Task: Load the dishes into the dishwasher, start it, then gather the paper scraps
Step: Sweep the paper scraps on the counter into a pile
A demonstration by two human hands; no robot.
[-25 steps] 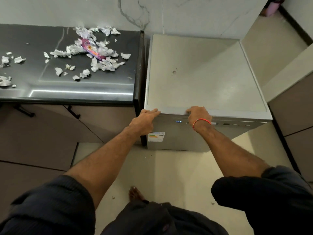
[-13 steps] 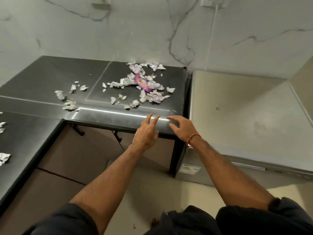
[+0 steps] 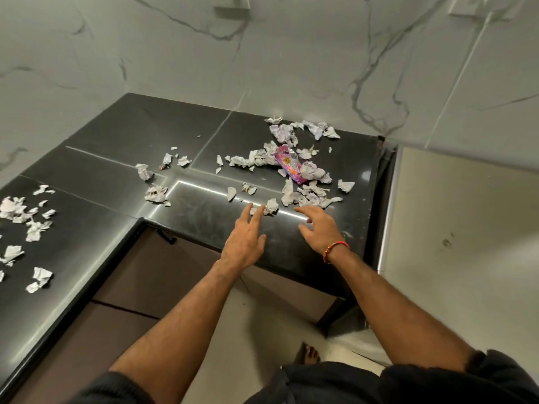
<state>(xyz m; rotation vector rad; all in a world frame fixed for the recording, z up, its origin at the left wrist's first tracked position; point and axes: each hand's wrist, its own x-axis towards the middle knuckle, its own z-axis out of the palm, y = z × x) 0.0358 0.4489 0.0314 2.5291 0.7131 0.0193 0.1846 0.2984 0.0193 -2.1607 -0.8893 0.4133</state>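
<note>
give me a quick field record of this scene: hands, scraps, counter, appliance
left hand: open, fingers spread, fingertips at a crumpled scrap
right hand: open, over the counter, holds nothing
paper scraps: scattered, densest near the wall
pink wrapper: lying among the scraps
counter: black, glossy, L-shaped
dishwasher: right of the counter, only its top shows

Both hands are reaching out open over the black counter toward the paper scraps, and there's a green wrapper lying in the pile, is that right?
Not quite. The wrapper lying among the paper scraps is pink, not green, as the head view shows. The rest holds: the left hand and the right hand both reach out open over the black counter toward the scraps.
</note>
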